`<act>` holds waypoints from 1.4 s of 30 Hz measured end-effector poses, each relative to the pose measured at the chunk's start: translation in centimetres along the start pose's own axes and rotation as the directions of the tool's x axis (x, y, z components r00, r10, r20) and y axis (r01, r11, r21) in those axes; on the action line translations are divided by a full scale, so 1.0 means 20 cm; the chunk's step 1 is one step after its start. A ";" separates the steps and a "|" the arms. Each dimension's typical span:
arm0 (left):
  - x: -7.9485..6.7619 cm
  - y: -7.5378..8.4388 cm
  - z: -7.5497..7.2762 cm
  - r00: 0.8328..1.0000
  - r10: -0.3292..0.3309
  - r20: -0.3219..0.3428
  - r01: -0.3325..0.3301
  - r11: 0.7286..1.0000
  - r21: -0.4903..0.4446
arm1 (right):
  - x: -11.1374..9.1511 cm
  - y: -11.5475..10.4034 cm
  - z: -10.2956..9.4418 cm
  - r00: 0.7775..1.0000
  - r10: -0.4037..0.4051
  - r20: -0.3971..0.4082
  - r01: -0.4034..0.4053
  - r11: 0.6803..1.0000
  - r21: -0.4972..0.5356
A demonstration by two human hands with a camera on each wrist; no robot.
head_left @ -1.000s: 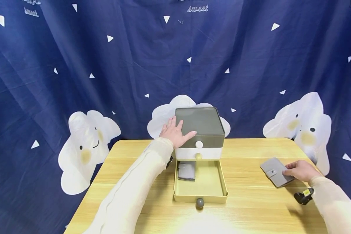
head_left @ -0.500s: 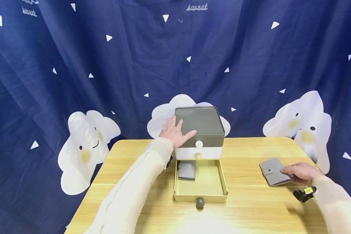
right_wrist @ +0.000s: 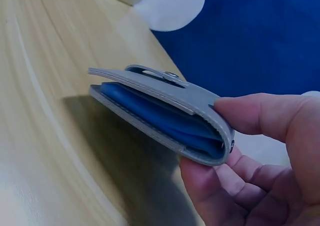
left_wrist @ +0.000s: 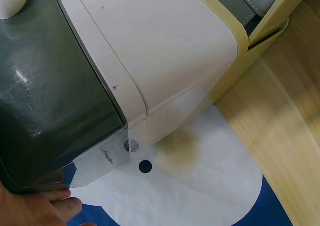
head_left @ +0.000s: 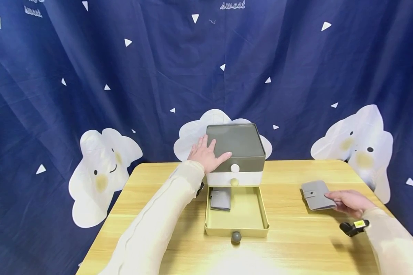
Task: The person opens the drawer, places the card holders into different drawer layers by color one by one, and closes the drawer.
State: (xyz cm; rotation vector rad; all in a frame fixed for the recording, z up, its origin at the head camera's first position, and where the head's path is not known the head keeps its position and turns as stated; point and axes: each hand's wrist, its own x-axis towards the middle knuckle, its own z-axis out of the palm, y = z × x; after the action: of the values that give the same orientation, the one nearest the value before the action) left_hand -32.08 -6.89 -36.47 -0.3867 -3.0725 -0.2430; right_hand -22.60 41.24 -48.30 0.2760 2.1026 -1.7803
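My left hand lies with spread fingers on the top left side of a small drawer unit, dark green above and white below. Its bottom yellow drawer is pulled out, and a grey wallet lies in the drawer's back left corner. On the right, my right hand pinches a second grey snap wallet by its right edge, thumb on top and fingers below. In the right wrist view this wallet is held tilted above the table, its blue inner sleeves showing between the covers.
The wooden table ends at a dark blue curtain with white cloud prints behind it. A grey round knob juts from the open drawer's front. Bare wood lies between the drawer and the right hand.
My right hand has lifted the wallet off the table and carried it slightly left and away from me, turning it a little. The left hand stays in place on the drawer unit.
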 end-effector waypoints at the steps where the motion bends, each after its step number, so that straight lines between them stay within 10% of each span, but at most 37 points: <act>1: 0.00 0.00 0.00 1.000 -0.001 0.000 0.001 1.000 0.000 | 0.00 -0.01 0.01 1.000 -0.008 0.001 0.008 1.000 0.014; 12: 0.01 0.00 0.00 1.000 -0.003 0.012 0.003 1.000 0.004 | 0.01 -0.03 0.07 0.983 -0.112 0.144 0.056 0.936 0.347; 28: 0.02 0.00 0.00 1.000 -0.001 0.015 0.001 1.000 0.002 | 0.00 -0.10 0.21 0.946 -0.208 0.248 0.059 0.863 0.501; 42: 0.01 0.01 0.00 1.000 -0.002 0.005 0.002 1.000 0.010 | -0.08 -0.19 0.37 0.969 -0.169 0.182 0.099 0.935 0.342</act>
State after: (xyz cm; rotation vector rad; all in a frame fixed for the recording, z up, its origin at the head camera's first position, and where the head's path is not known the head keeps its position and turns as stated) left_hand -32.32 -6.69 -36.39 -0.3843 -3.0777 -0.2267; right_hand -21.40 33.37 -45.08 0.0262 1.7083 -2.1409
